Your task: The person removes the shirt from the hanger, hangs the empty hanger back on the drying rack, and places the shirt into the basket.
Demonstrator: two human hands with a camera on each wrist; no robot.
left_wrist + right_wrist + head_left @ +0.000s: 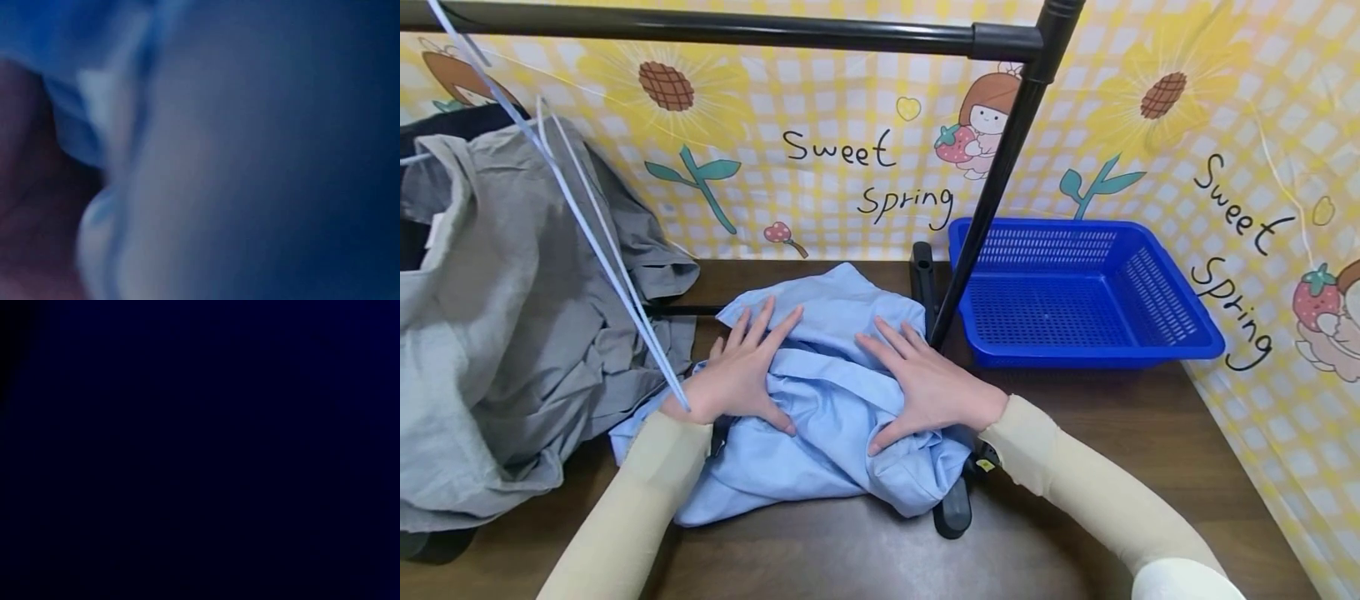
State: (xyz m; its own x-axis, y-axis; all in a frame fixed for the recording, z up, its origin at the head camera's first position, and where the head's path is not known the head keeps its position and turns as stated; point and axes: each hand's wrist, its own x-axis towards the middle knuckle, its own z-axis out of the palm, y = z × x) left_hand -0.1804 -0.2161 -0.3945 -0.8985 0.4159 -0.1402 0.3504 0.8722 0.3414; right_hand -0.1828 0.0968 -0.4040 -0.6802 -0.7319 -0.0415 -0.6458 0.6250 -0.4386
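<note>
A crumpled light-blue cloth garment (827, 392) lies in a heap on the brown tabletop; its exact kind cannot be made out. My left hand (737, 375) rests palm down on the left part of it, fingers spread. On its right part lies my right hand (925, 379), also with spread fingers. Neither hand grips the cloth. The left wrist view is filled with blurred blue fabric (250, 156) close to the lens, a dim patch of skin at its left edge. Almost everything in the right wrist view is dark.
A black rack's post (1000, 167) and top bar (700, 27) frame the heap, its foot (953, 508) beside the cloth. Grey garments (497, 292) hang at left with a pale hanger (595, 237) jutting across my left wrist. A blue plastic basket (1086, 358) stands at right.
</note>
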